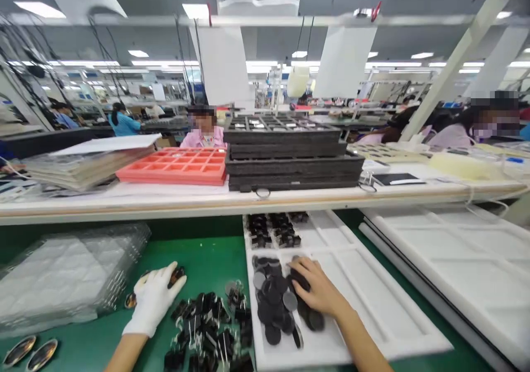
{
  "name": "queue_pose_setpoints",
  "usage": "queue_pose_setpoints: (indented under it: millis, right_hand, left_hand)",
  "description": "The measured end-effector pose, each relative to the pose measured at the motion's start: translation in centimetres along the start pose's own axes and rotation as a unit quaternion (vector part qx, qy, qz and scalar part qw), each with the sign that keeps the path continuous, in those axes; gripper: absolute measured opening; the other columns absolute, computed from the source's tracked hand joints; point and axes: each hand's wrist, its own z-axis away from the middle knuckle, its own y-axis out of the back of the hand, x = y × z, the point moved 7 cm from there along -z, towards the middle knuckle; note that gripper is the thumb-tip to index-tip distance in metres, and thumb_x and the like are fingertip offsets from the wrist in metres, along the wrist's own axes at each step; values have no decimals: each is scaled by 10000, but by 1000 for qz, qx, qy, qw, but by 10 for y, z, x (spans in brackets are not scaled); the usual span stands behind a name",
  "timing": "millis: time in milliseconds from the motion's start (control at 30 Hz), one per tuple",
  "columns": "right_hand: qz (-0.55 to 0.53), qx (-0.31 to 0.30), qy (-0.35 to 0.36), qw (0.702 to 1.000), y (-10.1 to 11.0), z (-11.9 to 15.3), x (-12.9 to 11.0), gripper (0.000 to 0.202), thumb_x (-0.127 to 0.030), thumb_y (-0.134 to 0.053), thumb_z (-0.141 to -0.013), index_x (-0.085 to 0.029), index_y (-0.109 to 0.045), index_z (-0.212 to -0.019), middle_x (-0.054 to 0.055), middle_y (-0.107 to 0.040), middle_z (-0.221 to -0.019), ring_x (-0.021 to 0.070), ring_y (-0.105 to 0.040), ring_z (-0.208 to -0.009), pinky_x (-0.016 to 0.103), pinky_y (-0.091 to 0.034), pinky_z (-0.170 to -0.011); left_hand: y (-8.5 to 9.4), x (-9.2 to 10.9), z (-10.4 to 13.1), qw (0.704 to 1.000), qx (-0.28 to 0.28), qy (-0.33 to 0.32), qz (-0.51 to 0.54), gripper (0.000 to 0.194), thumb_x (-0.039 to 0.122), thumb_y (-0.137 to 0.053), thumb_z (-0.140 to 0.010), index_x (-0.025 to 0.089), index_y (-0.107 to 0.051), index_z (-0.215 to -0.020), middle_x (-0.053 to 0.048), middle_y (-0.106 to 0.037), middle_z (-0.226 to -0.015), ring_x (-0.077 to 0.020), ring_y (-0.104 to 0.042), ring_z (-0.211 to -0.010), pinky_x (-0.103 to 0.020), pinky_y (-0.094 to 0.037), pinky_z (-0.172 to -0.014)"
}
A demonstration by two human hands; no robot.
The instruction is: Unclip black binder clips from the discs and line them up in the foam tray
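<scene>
With fingers (pixel 304 264) bent down on the bare right hand (pixel 321 292), reaching into a heap of dark discs (pixel 273 292); fingertips partly hidden, so cannot tell whether grasping one or merely touching. Over the green mat (pixel 199 253), with the white-gloved left hand (pixel 151 300) held low, thumb and forefinger set around a brown shiny piece (pixel 176 276); cannot tell whether pinching or just resting against it.

To be found in the near left compartment of the white tray (pixel 381 306): the discs, loose and overlapping. In the compartment behind, black clips (pixel 275 234); more clips (pixel 207 328) heaped on the mat, between glove and tray.

Judging by the pose, probably at the step of picking or sorting among the discs, with none visibly lifted clear. Called for next, most likely: closing thumb and fingertips on a single edge, lifting straight up without dragging neighbours along, and clearing the low tray rim. Best done while steadying the left hand, to avoid scratching the shiny piece.
</scene>
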Motion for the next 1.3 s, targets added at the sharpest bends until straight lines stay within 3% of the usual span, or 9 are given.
queue_pose_setpoints:
  millis: [200,333,500,633,833,933,1033,1167,1300]
  right_hand:
    - [28,27,16,999,-11,-3,13,233,-260,-562,-968,-288,-707,-1149,96,-713,-1101,296,-693,-1025,491,-576,-894]
    - [35,15,18,999,-12,-9,9,225,-290,-510,-1042,-258,-724,-1102,89,-733,-1036,280,-709,-956,472,-571,-840]
    - [87,35,-2,996,-1,2,8,230,-376,-627,-1007,-246,-739,-1159,112,-736,-1154,308,-712,-1040,484,-558,-875]
    - [78,36,-54,995,-1,22,15,301,-393,-641,-981,-264,-742,-1234,109,-749,-1172,313,-726,-1049,490,-583,-874]
    - [1,79,-89,993,13,24,14,386,-520,-535,-1026,-279,-752,-1234,114,-767,-1192,336,-738,-1093,519,-608,-904]
    - [-52,107,-88,989,28,-1,-11,389,-488,-491,-1039,-276,-752,-1236,108,-775,-1187,311,-752,-1072,485,-622,-929]
    - [-127,92,-70,985,22,-45,-52,353,-431,-490,-1035,-273,-766,-1187,83,-790,-1154,273,-763,-1036,434,-634,-912]
    - [-296,-5,-72,952,-30,-118,-95,311,-414,-551,-994,-224,-776,-1094,65,-805,-1015,233,-776,-884,386,-645,-813]
    - [-399,-62,-154,902,-91,-169,-100,229,-318,-616,-949,-160,-760,-1031,74,-778,-831,221,-762,-769,334,-616,-689]
  left_hand:
    - [-3,15,-23,991,-125,-33,-15,509,462,-517,-946,273,-663,-1396,-112,-761,-1242,-321,-677,-1188,-490,-392,-1059]
    - [4,58,-42,974,-178,-141,14,563,451,-559,-904,227,-647,-1413,-146,-730,-1225,-355,-660,-1177,-509,-414,-1043]
    - [-9,102,-52,948,-185,-219,140,501,420,-613,-877,264,-673,-1349,-99,-693,-1266,-302,-658,-1147,-434,-464,-1018]
    - [-24,101,-52,935,-166,-213,230,447,366,-664,-844,283,-704,-1282,-60,-688,-1253,-259,-661,-1133,-392,-481,-1011]
    - [-26,97,-50,936,-148,-225,227,448,390,-678,-856,277,-713,-1289,-69,-693,-1259,-275,-658,-1140,-418,-474,-1001]
    - [-24,100,-50,935,-154,-229,224,453,407,-669,-873,275,-709,-1304,-78,-695,-1269,-281,-659,-1149,-424,-471,-1011]
    - [-23,102,-50,935,-155,-230,222,500,440,-668,-884,271,-678,-1355,-90,-696,-1282,-297,-659,-1160,-424,-475,-1005]
    - [-23,103,-50,938,-162,-225,209,645,509,-697,-877,242,-597,-1455,-117,-694,-1274,-326,-658,-1155,-441,-479,-1002]
    - [-25,105,-48,935,-169,-240,198,899,582,-761,-816,190,-456,-1566,-159,-651,-1357,-362,-624,-1224,-466,-462,-1040]
